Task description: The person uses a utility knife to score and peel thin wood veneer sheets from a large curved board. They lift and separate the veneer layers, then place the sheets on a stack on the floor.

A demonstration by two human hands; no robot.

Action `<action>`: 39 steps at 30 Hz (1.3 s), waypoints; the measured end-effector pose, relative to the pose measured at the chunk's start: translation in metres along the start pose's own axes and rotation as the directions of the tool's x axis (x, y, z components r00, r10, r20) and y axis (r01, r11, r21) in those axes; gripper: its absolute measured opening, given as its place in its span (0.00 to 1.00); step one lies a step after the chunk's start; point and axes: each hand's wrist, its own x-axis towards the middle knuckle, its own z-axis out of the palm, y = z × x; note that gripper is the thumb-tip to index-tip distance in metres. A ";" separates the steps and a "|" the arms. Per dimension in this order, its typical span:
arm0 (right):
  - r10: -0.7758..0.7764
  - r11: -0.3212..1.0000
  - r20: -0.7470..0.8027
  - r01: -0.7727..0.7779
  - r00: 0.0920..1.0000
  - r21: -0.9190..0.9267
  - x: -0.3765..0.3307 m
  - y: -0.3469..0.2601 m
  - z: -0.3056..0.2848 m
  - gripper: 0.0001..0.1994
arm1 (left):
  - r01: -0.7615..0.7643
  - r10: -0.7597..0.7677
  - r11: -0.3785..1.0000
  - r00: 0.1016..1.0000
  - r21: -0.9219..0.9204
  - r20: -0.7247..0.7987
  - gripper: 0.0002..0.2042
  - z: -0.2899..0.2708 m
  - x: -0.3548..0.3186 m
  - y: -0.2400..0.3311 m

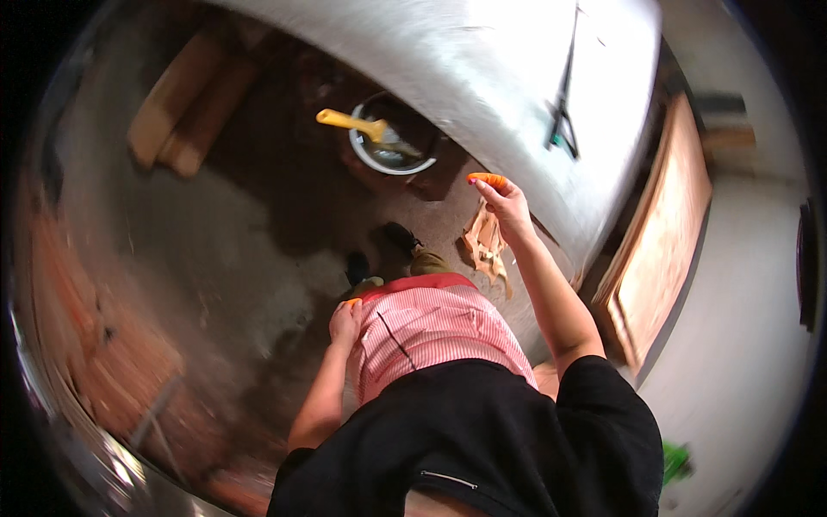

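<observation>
My right hand [510,211] reaches forward beside the edge of a large pale surface, its fingers drawn together. A small orange ribbed piece [491,180] sits at its fingertips; I cannot tell whether it is worn or held. My left hand [346,323] is closed at the left side of the red-and-white striped apron [431,332], with another orange bit [353,302] at its fingertips. What lies inside its fingers is hidden. Ahead, a yellow-handled brush or scraper [353,123] rests across a round white-rimmed bucket [392,169], apart from both hands.
The pale surface [508,69] spans the top, with a thin dark tool or cord [564,112] on it. Wooden boards [663,233] lean at right. Crumpled brown paper or cloth [487,241] lies on the floor. Brown, blurred stacks [129,370] stand at left; cardboard-like pieces [185,112] lie beyond.
</observation>
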 end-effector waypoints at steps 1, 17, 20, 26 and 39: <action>0.023 0.996 -0.030 -0.020 0.999 0.092 -0.013 0.000 -0.010 0.09 | -0.083 0.082 0.996 0.996 0.028 0.024 0.17 -0.012 0.009 0.007; 0.143 0.881 -0.487 0.114 0.862 0.460 -0.195 0.093 -0.192 0.12 | -0.506 0.391 0.846 0.804 0.170 0.449 0.12 -0.033 0.021 0.178; 0.090 0.874 -0.588 0.219 0.804 0.433 -0.210 0.139 -0.232 0.11 | -0.528 0.429 0.847 0.755 0.071 0.497 0.11 0.007 0.034 0.189; 0.082 0.908 -0.768 0.269 0.635 0.320 -0.272 0.227 -0.345 0.10 | -0.531 0.406 0.847 0.668 0.017 0.624 0.12 0.109 0.014 0.285; 0.240 0.944 -0.942 0.171 0.234 0.283 -0.359 0.352 -0.538 0.07 | -0.926 0.451 0.377 0.201 0.019 0.870 0.10 0.339 -0.093 0.526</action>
